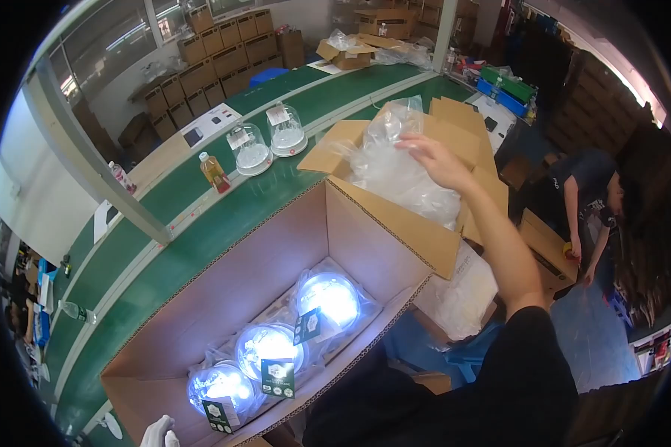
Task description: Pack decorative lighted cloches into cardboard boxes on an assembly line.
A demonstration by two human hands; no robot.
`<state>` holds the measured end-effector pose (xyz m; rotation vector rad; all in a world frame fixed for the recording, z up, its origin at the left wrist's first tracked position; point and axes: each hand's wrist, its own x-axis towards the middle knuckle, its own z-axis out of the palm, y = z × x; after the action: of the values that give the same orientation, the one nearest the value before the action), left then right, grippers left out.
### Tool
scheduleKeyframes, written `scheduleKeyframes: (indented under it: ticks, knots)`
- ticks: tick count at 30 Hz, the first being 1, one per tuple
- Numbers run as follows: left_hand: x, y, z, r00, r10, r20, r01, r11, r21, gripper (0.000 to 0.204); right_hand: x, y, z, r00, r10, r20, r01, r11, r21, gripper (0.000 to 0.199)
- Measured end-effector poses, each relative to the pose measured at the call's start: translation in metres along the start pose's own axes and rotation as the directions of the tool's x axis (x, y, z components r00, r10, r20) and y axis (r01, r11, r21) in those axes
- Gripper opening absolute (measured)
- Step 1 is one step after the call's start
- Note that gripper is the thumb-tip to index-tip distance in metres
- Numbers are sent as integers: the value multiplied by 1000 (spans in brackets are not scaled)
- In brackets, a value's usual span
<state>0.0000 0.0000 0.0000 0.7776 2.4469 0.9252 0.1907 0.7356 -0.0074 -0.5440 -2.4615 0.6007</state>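
My right hand (438, 160) lay with fingers spread on the clear plastic bags (399, 171) piled in the far cardboard box (462, 127), touching but not gripping. My left hand (160, 433), white-gloved, showed only at the near carton (224, 298)'s corner; I couldn't tell its grip.

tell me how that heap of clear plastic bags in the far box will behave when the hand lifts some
The clear plastic bags look thin and crumpled, so probably floppy and very light. Their glossy film suggests they may slip or cling together, so several could come up at once. The right hand rests on top of the heap in the open cardboard box; whether it grips is unclear.
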Motion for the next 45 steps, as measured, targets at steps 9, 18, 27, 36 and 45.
scheduleKeyframes:
  ticks: [9, 18, 27, 36, 45]
  knots:
    - [20, 73, -26, 973, 68, -223, -39, 991, 131, 33, 38, -71, -25, 940, 113, -323, -118, 993, 3, 32]
    - [135, 235, -4, 583, 790, 190, -764, 454, 459, 65, 24, -184, -42, 946, -227, -231, 277, 937, 214, 26]
    - [229, 330, 79, 647, 748, 150, -734, 664, -145, 27, 7, -228, -17, 880, -350, -321, 471, 721, 508, 15]
    - [215, 327, 93, 619, 784, -57, -727, 543, -420, 32, 2, -231, -17, 880, -367, -300, 474, 668, 573, 38]
    - [211, 316, 79, 820, 558, -123, -543, 693, -474, 19, -4, -243, 7, 843, -453, -289, 511, 508, 694, 68]
